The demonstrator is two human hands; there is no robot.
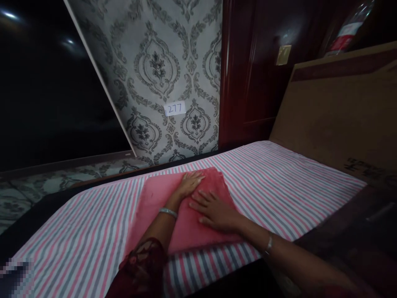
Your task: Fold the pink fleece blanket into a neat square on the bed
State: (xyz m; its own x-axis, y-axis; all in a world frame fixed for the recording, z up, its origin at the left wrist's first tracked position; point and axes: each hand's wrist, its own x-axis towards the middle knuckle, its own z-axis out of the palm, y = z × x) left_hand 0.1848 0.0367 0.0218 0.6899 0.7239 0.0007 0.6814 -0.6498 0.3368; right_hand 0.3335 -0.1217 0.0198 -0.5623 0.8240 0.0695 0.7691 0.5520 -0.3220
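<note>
A folded pink-red cloth with a plush-looking surface [161, 198] lies flat on a striped sheet [93, 219]. Near the cloth's far edge, my left hand [189, 184] rests on top with its fingers stretched out. Closer to me and to the right, my right hand [217, 211] lies flat on the same cloth, fingers spread. Neither hand grips anything. A bracelet circles each wrist. Whatever lies under the palms is hidden.
A large dark screen [56, 91] stands at the left. Behind the surface is patterned wallpaper [158, 66] with a paper label [175, 108] reading 277. On the right a cardboard box [338, 111] stands beside the sheet, with a plastic bottle [349, 33] behind its top edge.
</note>
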